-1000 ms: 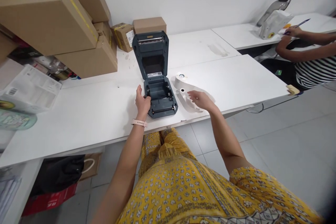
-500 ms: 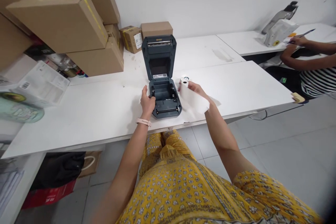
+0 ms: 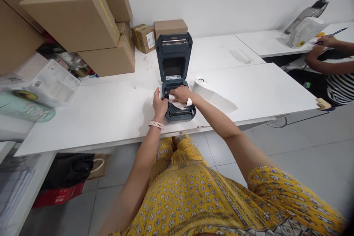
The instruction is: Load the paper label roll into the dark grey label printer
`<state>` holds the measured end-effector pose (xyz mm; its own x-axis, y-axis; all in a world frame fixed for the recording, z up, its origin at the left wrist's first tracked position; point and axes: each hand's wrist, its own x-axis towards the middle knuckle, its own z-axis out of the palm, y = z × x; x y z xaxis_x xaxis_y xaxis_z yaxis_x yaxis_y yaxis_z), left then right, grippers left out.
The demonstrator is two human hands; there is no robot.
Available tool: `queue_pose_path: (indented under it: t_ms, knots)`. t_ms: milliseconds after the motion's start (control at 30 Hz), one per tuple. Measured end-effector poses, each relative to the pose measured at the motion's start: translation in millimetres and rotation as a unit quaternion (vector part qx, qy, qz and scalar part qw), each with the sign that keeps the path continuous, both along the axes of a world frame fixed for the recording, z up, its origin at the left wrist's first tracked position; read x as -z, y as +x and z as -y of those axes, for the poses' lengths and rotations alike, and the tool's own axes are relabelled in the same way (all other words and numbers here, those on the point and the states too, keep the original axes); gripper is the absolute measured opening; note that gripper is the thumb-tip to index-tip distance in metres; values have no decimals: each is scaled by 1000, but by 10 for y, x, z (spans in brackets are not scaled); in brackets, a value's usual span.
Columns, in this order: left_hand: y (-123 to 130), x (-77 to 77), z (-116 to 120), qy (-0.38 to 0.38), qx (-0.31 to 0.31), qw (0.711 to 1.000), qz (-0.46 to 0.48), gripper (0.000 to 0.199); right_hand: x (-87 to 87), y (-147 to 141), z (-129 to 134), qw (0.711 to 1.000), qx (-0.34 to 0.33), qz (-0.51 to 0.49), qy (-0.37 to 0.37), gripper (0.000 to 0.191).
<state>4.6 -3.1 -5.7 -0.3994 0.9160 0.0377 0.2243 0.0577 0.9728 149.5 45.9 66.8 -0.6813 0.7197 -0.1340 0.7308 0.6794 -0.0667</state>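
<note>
A dark label printer (image 3: 181, 116) stands on the white table with its lid (image 3: 173, 53) raised. My left hand (image 3: 160, 104) is at the printer's left side, its thumb over the inner edge and its fingers along the outside. Held in my right hand (image 3: 181, 94), a small white label roll (image 3: 172, 97) is inside the printer's compartment. Its loose paper end (image 3: 189, 102) curls toward the right front. The fingers of my right hand cover part of the roll. Beside the printer on the right lies another white paper roll (image 3: 200, 80) with a long unrolled strip (image 3: 217, 99).
Cardboard boxes (image 3: 74, 22) are stacked at the back left, with two smaller boxes (image 3: 170, 26) behind the printer. A mint-green bottle (image 3: 27, 107) lies at the left. At the far right a co-worker's hand (image 3: 326, 41) holds a pen near a grey bottle (image 3: 305, 16).
My right hand has carried the label roll leftward from beside the printer into its compartment. The other roll and its strip on the table are now uncovered. My left hand stays at the printer's side.
</note>
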Motion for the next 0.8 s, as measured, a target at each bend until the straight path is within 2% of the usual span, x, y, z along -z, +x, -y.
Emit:
queue_pose_path:
  t_ms: [200, 400, 500, 633, 800]
  knots:
    - [7, -11, 9, -1, 4, 1000, 8, 85, -23, 17, -11, 1000, 14, 4, -12, 44]
    - [-2, 0, 5, 4, 3, 1000, 10, 84, -10, 133, 83, 999, 10, -49, -17, 41]
    - [0, 1, 4, 1, 0, 1000, 6, 85, 45, 220, 204, 991, -8, -133, -33, 35]
    - [5, 2, 10, 2, -1, 1000, 5, 85, 163, 300, 431, 975, -17, -215, -53, 37]
    - [6, 12, 13, 6, 0, 1000, 4, 85, 347, 312, 739, 965, 23, -263, 1, 41]
